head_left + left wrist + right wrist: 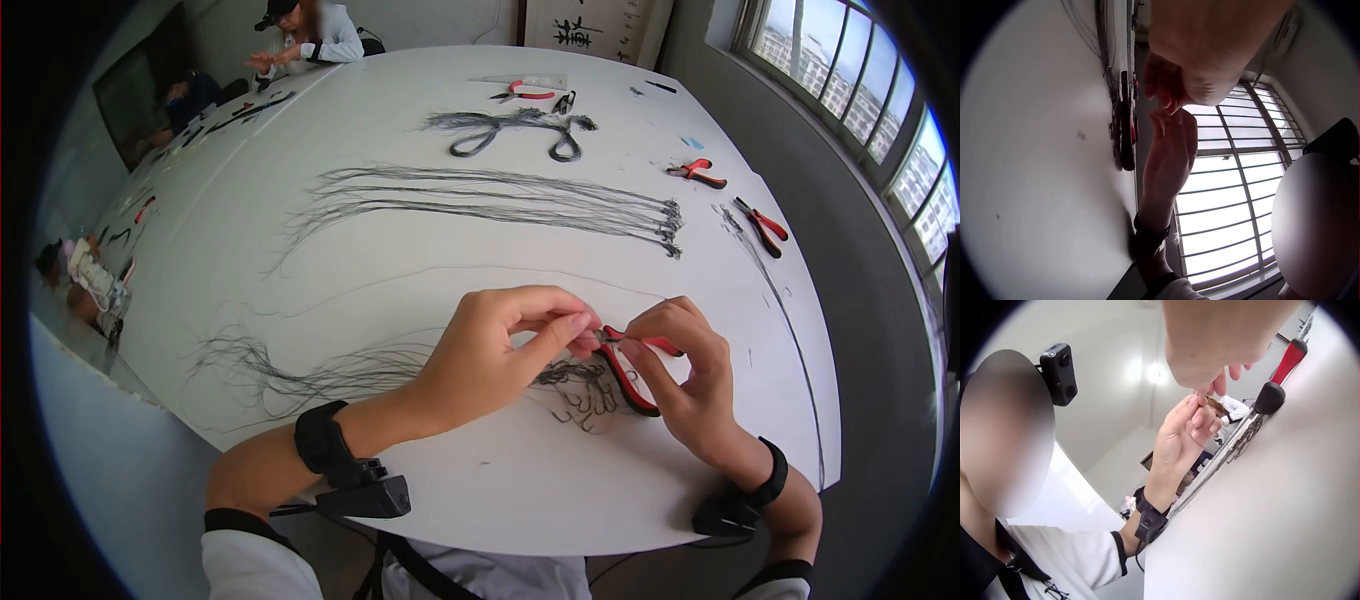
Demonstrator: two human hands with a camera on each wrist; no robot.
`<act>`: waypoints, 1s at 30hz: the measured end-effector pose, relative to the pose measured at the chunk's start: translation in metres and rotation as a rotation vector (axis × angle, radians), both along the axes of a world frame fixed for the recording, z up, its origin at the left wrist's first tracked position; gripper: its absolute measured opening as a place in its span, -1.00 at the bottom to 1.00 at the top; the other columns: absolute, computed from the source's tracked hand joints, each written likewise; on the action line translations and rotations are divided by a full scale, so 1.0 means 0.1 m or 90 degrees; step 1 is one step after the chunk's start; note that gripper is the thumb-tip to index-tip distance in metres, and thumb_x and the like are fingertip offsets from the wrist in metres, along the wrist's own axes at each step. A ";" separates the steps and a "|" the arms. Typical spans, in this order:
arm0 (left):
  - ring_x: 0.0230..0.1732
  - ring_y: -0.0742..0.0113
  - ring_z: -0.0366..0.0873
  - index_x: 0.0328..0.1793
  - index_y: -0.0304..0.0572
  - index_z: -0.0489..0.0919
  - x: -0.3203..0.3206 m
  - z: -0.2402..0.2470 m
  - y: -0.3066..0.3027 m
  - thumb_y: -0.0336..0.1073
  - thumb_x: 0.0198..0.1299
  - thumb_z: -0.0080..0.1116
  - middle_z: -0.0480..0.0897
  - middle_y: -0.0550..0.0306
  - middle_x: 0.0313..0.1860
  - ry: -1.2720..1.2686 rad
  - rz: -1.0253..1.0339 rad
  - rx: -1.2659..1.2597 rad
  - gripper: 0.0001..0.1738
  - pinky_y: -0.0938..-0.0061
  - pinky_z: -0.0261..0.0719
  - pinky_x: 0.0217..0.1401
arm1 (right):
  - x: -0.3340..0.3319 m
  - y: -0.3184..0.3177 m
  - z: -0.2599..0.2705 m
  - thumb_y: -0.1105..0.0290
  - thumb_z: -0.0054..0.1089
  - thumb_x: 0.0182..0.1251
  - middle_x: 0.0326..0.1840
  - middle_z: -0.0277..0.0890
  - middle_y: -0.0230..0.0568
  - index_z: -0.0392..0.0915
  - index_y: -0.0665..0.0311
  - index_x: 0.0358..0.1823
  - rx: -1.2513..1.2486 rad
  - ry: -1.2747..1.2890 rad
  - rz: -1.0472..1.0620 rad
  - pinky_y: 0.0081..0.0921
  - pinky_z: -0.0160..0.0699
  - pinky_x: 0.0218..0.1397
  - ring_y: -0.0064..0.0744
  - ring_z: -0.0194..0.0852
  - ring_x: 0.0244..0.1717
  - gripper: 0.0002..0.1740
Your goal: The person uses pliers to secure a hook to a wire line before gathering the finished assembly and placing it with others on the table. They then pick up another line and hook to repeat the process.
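Observation:
My left hand (490, 345) and right hand (690, 370) meet fingertip to fingertip above the table. Thumb and fingers of each pinch a small, thin dark piece, mostly hidden; I cannot tell whether it is a hook or a strand. Red-and-black pliers (630, 382) lie beneath the fingertips, partly covered by the right hand. Close by is a cluster of fish hooks (590, 398), with a bundle of thin dark strands (320, 378) running left behind my left forearm. In the left wrist view the right hand (1169, 150) rises to meet the left; the right wrist view shows the left hand (1182, 434).
Farther back lie a long row of dark strands (480, 195) with clustered ends and looped bundles (480, 135). More red-handled pliers (765, 228) rest at the right, others (525, 92) at the back. A person (310, 40) sits across the white table (400, 500).

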State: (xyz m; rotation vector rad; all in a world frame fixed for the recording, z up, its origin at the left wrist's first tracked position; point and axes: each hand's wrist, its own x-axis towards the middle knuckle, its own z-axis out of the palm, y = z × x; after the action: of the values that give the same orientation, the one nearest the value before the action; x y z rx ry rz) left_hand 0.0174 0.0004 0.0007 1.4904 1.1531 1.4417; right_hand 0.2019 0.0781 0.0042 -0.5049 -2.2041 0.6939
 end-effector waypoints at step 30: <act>-0.42 0.43 0.58 -0.16 -0.44 0.60 -1.72 0.78 -0.53 -0.28 0.23 0.12 0.59 0.13 -0.46 0.121 0.214 -0.232 -0.72 0.57 0.62 -0.22 | 0.29 0.82 -0.09 0.41 0.18 0.13 -0.51 0.52 -0.37 0.59 0.31 -0.42 -0.317 -0.032 -0.207 -0.68 0.26 -0.36 -0.66 0.37 -0.43 -0.88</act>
State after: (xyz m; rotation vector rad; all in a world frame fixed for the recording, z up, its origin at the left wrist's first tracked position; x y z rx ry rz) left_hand -0.1541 -0.0521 0.0786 1.2344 1.7466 1.2299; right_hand 0.2310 0.1603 -0.0047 -1.1131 -1.9193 1.0584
